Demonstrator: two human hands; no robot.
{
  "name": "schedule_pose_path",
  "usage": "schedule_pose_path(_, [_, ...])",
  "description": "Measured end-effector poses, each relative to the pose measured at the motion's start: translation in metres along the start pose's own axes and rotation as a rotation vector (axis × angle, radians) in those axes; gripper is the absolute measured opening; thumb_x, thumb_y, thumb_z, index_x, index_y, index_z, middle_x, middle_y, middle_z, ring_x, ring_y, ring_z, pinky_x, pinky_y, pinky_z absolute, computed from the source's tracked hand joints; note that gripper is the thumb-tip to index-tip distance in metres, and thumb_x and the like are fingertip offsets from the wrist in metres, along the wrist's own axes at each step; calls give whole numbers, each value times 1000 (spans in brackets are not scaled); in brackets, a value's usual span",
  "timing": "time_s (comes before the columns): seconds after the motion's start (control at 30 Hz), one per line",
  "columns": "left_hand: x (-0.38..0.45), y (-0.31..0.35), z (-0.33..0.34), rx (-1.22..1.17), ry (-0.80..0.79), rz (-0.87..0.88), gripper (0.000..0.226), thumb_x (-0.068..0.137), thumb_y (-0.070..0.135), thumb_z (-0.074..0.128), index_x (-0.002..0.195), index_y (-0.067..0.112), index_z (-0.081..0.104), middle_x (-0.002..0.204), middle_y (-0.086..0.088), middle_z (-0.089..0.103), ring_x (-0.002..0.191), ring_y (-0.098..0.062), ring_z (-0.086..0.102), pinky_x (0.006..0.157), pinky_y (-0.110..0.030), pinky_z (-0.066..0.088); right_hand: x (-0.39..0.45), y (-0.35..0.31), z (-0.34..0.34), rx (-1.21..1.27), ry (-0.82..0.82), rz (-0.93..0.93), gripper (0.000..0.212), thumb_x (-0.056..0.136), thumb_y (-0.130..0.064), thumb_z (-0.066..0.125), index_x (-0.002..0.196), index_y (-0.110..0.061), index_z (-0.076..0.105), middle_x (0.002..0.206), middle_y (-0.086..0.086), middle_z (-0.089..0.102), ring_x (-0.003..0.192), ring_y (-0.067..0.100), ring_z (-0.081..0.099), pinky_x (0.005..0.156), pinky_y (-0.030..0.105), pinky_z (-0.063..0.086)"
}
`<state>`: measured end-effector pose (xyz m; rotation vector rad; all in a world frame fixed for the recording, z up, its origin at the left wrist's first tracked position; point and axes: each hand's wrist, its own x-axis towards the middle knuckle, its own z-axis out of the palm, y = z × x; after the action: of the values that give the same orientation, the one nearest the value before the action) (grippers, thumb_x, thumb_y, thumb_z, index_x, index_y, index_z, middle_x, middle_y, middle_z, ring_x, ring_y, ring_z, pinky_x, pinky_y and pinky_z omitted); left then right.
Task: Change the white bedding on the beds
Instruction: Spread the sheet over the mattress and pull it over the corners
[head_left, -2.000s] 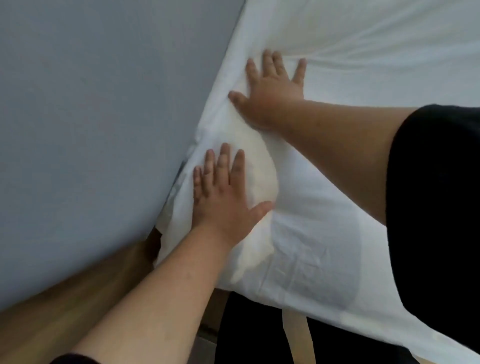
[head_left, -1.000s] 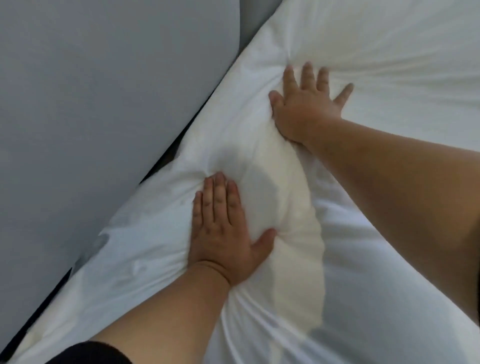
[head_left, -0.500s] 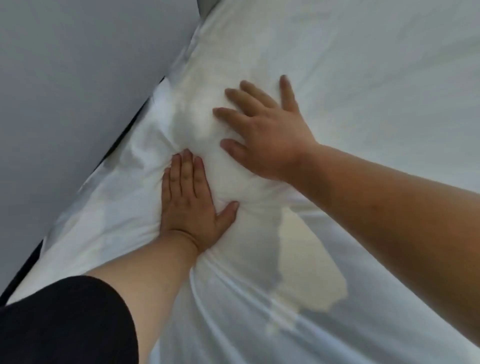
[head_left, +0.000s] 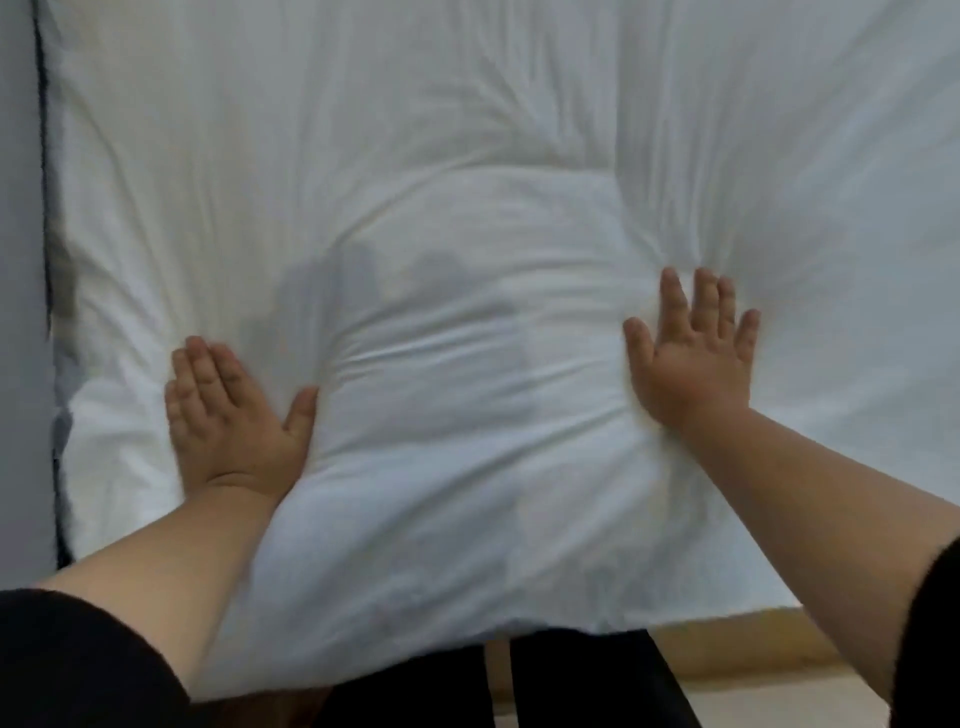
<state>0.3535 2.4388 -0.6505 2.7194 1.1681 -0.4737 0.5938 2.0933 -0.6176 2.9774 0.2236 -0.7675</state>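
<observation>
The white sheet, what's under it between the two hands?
A raised, pillow-like bulge lifts the white sheet between the left hand and right hand, both pressing flat. What it actually is stays covered.

Plain white bedding, grey wall

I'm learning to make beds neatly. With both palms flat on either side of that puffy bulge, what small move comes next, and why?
Probably sweep both hands outward. The left hand and right hand lie flat beside a raised bulge in the white bedding, and creases fan away from it, so spreading should flatten it.
</observation>
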Motion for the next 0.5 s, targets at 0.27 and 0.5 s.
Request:
schedule_pose_path(0.27, [-53, -1, -63, -26, -135, 25, 99, 69, 43, 42, 154, -1, 17, 165, -20, 10, 152, -34, 8, 123, -54, 4, -169, 96, 42, 339, -52, 642, 71, 101, -47, 32, 161, -20, 6, 169, 7, -3, 155, 21, -7, 120, 63, -1])
schedule_pose_path(0.5, [-44, 161, -86, 58, -117, 510, 75, 99, 41, 43, 158, 5, 13, 167, -13, 4, 154, -28, 3, 125, -44, 4, -111, -34, -7, 465, 50, -19, 69, 101, -47, 36, 161, -28, 8, 169, -2, -6, 155, 17, -13, 122, 52, -14])
